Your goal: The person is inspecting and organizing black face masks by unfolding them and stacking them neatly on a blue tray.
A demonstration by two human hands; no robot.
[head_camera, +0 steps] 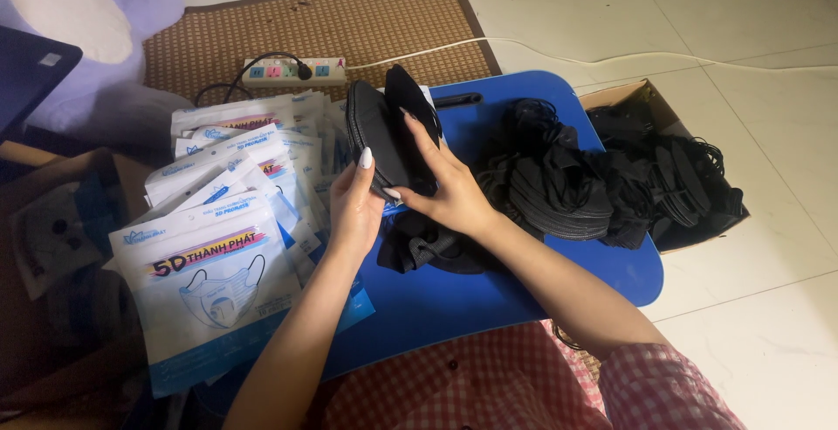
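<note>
Seen from above, a person seated on a tiled floor holds a small stack of folded black face masks [384, 129] upright on edge over a blue lap table [489, 295]. The left hand [353, 207] cups the stack from below and behind, its thumb raised along the near side and its fingers curled around the far side, so the hand is closed on the masks. The right hand [445, 185] presses against the stack from the other side, its fingers stretched flat across the front mask and gripping it. Beneath the hands, more black masks [428, 247] lie loose on the blue surface. To the right, a larger heap of black masks [550, 185] spreads across the table edge and spills toward an open cardboard box [650, 98] that holds still more of them. To the left, a fanned pile of white printed packets [218, 229], each showing a drawing of a mask, covers the floor and overlaps the table's left side. Behind the packets a white power strip [292, 70] with a black plug rests on a woven brown mat [375, 20]. The person's checked red-and-white sleeve [663, 386] fills the lower edge.
</note>
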